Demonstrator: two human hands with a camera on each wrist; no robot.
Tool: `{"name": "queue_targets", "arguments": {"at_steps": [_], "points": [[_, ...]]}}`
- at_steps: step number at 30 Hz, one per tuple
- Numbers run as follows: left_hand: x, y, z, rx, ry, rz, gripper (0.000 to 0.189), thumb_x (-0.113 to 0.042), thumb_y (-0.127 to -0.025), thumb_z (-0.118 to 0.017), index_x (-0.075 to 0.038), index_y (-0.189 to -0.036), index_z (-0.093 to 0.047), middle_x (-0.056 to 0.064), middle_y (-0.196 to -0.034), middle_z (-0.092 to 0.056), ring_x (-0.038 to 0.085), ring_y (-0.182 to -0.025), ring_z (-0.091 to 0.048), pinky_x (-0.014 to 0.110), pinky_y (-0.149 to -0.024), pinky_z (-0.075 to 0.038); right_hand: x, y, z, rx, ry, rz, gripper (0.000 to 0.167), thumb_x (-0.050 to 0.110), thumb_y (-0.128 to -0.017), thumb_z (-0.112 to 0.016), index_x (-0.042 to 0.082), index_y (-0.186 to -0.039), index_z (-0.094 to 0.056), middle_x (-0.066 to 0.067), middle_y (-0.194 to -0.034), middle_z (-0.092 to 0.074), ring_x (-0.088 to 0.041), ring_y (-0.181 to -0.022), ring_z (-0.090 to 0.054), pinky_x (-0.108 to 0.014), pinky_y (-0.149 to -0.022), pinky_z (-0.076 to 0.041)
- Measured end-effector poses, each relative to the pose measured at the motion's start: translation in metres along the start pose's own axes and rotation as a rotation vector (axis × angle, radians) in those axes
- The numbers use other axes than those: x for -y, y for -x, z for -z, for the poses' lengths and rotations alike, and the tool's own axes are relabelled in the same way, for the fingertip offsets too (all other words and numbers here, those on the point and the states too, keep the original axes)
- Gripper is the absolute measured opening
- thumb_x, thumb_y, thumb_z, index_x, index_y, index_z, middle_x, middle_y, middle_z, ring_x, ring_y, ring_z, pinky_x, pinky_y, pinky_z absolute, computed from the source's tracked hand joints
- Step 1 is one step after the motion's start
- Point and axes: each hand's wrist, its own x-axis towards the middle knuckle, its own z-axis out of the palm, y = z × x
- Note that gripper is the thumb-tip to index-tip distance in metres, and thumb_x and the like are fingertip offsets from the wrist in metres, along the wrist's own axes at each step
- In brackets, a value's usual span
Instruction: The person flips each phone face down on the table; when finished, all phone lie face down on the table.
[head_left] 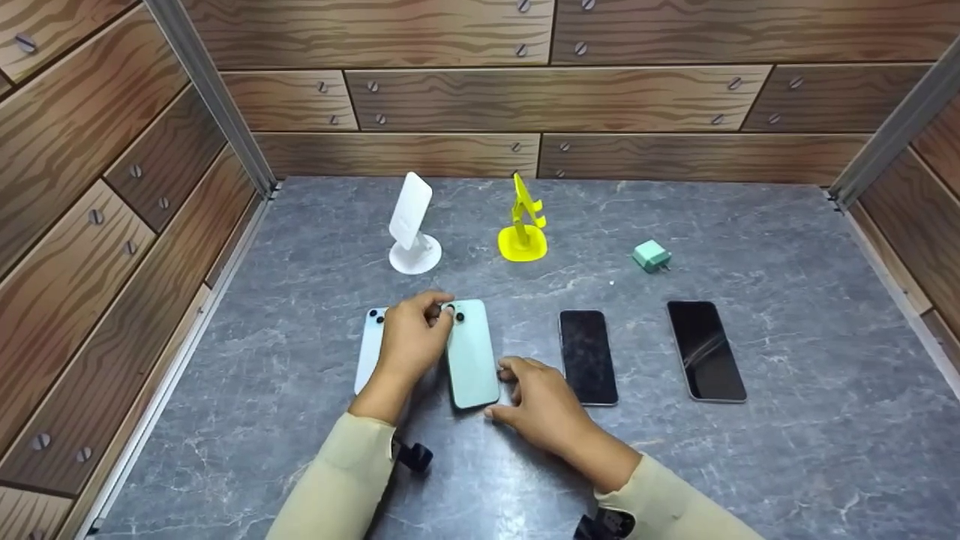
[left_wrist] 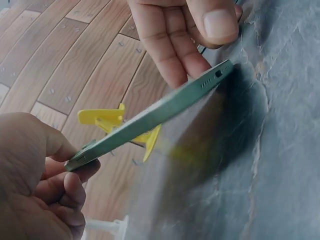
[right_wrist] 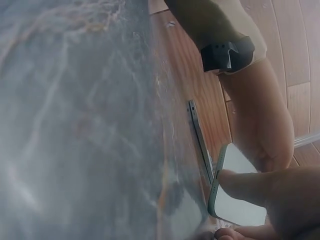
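My left hand point(head_left: 414, 337) pinches the camera end of a mint-green phone point(head_left: 474, 360) between thumb and fingers. The phone is back side up, and in the left wrist view its thin edge slants above the tabletop with a shadow beneath. Beside the phone's lower right edge is my right hand point(head_left: 546, 405), thumb and fingers spread apart and slightly bent, not gripping it. A light-blue phone point(head_left: 367, 352) lies to the left, partly hidden by my left hand and wrist. Right of my right hand lies a black-screened phone point(head_left: 589, 360), face up.
Another dark-screened phone point(head_left: 706, 352) lies farther right. Toward the back stand a white phone stand point(head_left: 411, 214) and a yellow phone stand point(head_left: 523, 241). A green charger plug point(head_left: 651, 256) lies at back right. Wood-patterned walls point(head_left: 450, 97) enclose the grey marbled table point(head_left: 810, 420).
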Motion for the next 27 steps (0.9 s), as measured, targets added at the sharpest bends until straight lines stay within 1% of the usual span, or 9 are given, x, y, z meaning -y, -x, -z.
{"name": "queue_targets", "arguments": {"at_steps": [3, 6, 12, 16, 19, 22, 24, 25, 27], "points": [[0.001, 0.000, -0.003, 0.022, 0.039, 0.039, 0.021, -0.011, -0.102, -0.071, -0.008, -0.118, -0.084, 0.002, -0.080, -0.072, 0.011, -0.066, -0.055, 0.031, -0.065, -0.049, 0.000, -0.001, -0.002, -0.016, 0.009, 0.016, 0.060, 0.020, -0.080, -0.098, 0.002, -0.131, -0.071, -0.002, -0.106, -0.074, -0.008, -0.081, -0.060, -0.030, -0.076, -0.054], [0.002, -0.001, -0.006, 0.028, 0.050, 0.054, 0.021, -0.012, -0.102, -0.071, -0.008, -0.119, -0.084, 0.003, -0.081, -0.074, 0.012, -0.066, -0.057, 0.031, -0.065, -0.049, 0.000, -0.002, -0.003, -0.034, 0.017, 0.026, 0.057, 0.016, -0.080, -0.098, 0.003, -0.128, -0.070, -0.001, -0.100, -0.071, -0.008, -0.081, -0.059, -0.029, -0.074, -0.053], [0.003, -0.002, -0.008, 0.024, 0.053, 0.040, 0.021, -0.011, -0.102, -0.072, -0.008, -0.119, -0.084, 0.004, -0.082, -0.075, 0.012, -0.067, -0.058, 0.032, -0.066, -0.049, -0.001, -0.002, -0.005, -0.052, 0.016, 0.032, 0.056, 0.014, -0.080, -0.098, 0.003, -0.127, -0.070, -0.001, -0.101, -0.072, -0.009, -0.082, -0.060, -0.029, -0.074, -0.053], [0.003, -0.003, -0.009, 0.050, 0.053, 0.032, 0.024, -0.011, -0.103, -0.072, -0.007, -0.123, -0.082, 0.005, -0.086, -0.076, 0.014, -0.072, -0.060, 0.033, -0.069, -0.051, -0.001, -0.003, -0.005, -0.058, 0.028, 0.026, 0.062, 0.016, -0.081, -0.098, 0.000, -0.133, -0.068, -0.001, -0.104, -0.073, -0.009, -0.082, -0.060, -0.030, -0.074, -0.053], [0.003, -0.004, -0.010, 0.109, 0.028, 0.025, 0.031, -0.010, -0.103, -0.072, -0.006, -0.133, -0.078, 0.010, -0.097, -0.078, 0.020, -0.083, -0.067, 0.039, -0.077, -0.056, -0.001, -0.004, -0.005, -0.068, 0.051, 0.016, 0.068, 0.017, -0.082, -0.097, -0.003, -0.139, -0.065, -0.003, -0.107, -0.075, -0.012, -0.084, -0.061, -0.034, -0.078, -0.055], [0.004, -0.005, -0.011, 0.191, -0.036, 0.020, 0.045, -0.010, -0.102, -0.074, -0.006, -0.146, -0.070, 0.016, -0.117, -0.079, 0.028, -0.103, -0.073, 0.047, -0.092, -0.060, -0.002, -0.004, -0.005, -0.088, 0.077, 0.031, 0.073, 0.018, -0.081, -0.098, -0.004, -0.142, -0.064, -0.008, -0.113, -0.077, -0.020, -0.093, -0.068, -0.042, -0.085, -0.059], [0.005, -0.005, -0.012, 0.248, -0.082, 0.028, 0.054, -0.013, -0.101, -0.077, -0.008, -0.153, -0.064, 0.019, -0.130, -0.077, 0.034, -0.117, -0.072, 0.051, -0.103, -0.058, -0.002, -0.003, -0.005, -0.102, 0.100, 0.048, 0.077, 0.019, -0.080, -0.098, -0.005, -0.144, -0.063, -0.014, -0.121, -0.078, -0.029, -0.103, -0.072, -0.048, -0.093, -0.060], [0.005, -0.005, -0.012, 0.272, -0.104, 0.035, 0.059, -0.015, -0.100, -0.079, -0.009, -0.156, -0.061, 0.019, -0.136, -0.075, 0.036, -0.126, -0.070, 0.053, -0.110, -0.055, -0.002, -0.003, -0.006, -0.107, 0.110, 0.058, 0.079, 0.020, -0.080, -0.099, -0.005, -0.145, -0.062, -0.017, -0.125, -0.078, -0.032, -0.108, -0.072, -0.050, -0.096, -0.060], [0.006, -0.005, -0.013, 0.315, -0.134, 0.053, 0.069, -0.020, -0.098, -0.083, -0.010, -0.160, -0.056, 0.020, -0.147, -0.069, 0.040, -0.137, -0.063, 0.055, -0.119, -0.049, -0.003, -0.003, -0.006, -0.113, 0.128, 0.067, 0.082, 0.021, -0.080, -0.099, -0.006, -0.148, -0.061, -0.021, -0.133, -0.076, -0.037, -0.119, -0.071, -0.052, -0.103, -0.058]]}}
